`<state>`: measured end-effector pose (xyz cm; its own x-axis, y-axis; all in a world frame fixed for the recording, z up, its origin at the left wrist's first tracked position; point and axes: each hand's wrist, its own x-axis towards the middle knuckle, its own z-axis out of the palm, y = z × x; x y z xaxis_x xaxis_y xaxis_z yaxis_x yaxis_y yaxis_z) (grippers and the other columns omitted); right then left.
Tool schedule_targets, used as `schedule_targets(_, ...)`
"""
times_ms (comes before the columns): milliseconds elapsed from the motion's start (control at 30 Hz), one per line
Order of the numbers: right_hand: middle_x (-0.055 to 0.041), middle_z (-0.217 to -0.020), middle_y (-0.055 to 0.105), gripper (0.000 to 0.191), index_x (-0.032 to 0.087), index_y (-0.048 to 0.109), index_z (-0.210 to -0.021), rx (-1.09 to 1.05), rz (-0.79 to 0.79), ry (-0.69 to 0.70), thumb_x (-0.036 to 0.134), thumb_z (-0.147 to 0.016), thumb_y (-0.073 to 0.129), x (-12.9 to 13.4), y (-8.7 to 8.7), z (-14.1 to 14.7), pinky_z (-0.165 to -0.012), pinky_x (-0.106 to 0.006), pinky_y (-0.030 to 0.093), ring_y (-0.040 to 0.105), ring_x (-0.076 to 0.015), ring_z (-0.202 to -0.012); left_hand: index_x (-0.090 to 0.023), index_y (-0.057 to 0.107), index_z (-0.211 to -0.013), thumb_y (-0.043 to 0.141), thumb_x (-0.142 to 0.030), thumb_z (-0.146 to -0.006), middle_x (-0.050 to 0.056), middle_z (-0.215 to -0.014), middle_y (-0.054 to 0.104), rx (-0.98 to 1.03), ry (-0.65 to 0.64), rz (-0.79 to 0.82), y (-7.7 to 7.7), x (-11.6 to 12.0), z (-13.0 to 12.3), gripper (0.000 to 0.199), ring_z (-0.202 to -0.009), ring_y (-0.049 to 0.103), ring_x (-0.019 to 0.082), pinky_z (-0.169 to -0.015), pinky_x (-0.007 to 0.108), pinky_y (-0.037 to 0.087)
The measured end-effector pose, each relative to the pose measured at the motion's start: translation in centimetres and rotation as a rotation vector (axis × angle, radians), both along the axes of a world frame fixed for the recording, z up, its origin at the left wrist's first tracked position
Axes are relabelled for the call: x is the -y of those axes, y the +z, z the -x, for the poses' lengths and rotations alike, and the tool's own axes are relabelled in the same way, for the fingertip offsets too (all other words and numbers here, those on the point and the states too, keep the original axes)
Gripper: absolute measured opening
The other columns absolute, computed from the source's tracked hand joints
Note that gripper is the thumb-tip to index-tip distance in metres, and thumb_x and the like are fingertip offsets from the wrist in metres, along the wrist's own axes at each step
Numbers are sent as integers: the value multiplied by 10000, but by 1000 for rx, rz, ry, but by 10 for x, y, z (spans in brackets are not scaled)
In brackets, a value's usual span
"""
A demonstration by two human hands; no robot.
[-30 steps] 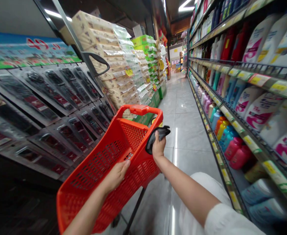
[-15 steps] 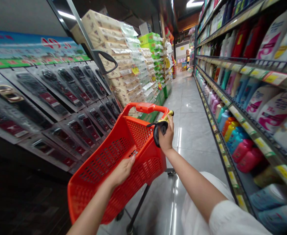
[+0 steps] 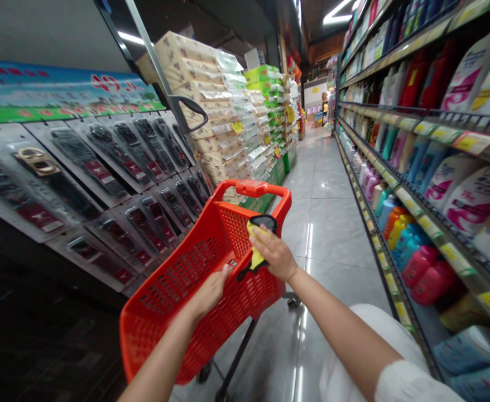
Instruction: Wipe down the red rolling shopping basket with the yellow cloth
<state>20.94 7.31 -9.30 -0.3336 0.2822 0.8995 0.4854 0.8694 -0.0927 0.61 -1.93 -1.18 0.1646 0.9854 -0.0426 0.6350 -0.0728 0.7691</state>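
Observation:
A red plastic shopping cart [image 3: 245, 307] stands slanted in the aisle, and its basket holds nothing that I can see. My left hand [image 3: 212, 289] is closed over the near side rim, thumb on top. Further along that rim, close to the handle end, my right hand [image 3: 279, 258] presses a yellow and black cloth [image 3: 256, 254] against the basket's edge. The cloth is bunched under the fingers, with a dark loop hanging down inside. Just beyond the right hand is the cart's red handle [image 3: 251, 188].
Packaged belts [image 3: 98, 162] hang on a rack at left under a price banner [image 3: 69, 92]. Stacked tissue packs [image 3: 203, 106] stand behind the cart. Shelves of bottles [image 3: 429, 273] line the right side. A grey tiled floor [image 3: 332, 223] runs down the aisle.
My right hand has moved from the handle's corner down and left onto the basket rim, taking the cloth with it. The left hand keeps its place on the rim.

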Motion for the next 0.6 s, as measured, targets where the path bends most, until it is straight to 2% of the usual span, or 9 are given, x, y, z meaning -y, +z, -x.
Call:
schedule_targets(133,-153,-1626,92,899,160,136,-1555,-313,214,-170,174,-794,614,-20,11,-17,-1148,-480,374,143,-301,-1496,-157,735,-1125,253,-707,-900,80,-1153,728,-19,-36,10,-1,-5,1,765,-1188,601,295,-1115,388,372)
schedule_targets(200,-158,-1627,68,929,159,81,-1558,-433,302,-198,182,-791,605,-19,6,-8,-1147,-463,377,165,-288,-1493,-155,734,-1122,237,-702,-906,83,-1142,732,-25,-50,26,-2,-9,1,771,-1173,610,293,-1117,397,365)
schedule_targets(300,-166,-1605,172,853,162,112,-1549,-504,333,-194,142,-809,537,-10,-12,13,-1157,-477,358,203,-270,-1487,-160,720,-1142,220,-711,-903,75,-1133,735,-17,-65,29,-2,-14,1,782,-1194,597,280,-1127,387,346)
schedule_targets(400,-183,-1562,264,758,156,243,-1507,-467,278,-192,144,-810,541,-3,-27,23,-1144,-511,372,243,-291,-1471,-169,733,-1091,197,-772,-863,64,-1100,745,-20,-35,39,-2,-16,1,838,-1179,597,286,-1114,380,356)
schedule_targets(500,-172,-1456,422,608,174,421,-1407,-379,191,-206,125,-813,539,-5,-30,17,-1137,-531,382,348,-298,-1418,-174,743,-1033,183,-810,-832,57,-1056,752,-31,27,49,-2,-17,1,870,-1138,605,291,-1098,386,367)
schedule_targets(600,-136,-1309,561,486,193,548,-1285,-274,98,-199,72,-816,494,-11,-24,3,-1153,-549,351,444,-279,-1341,-156,743,-1011,168,-792,-848,66,-978,758,-11,50,101,-4,-17,2,872,-1111,609,282,-1075,381,381)
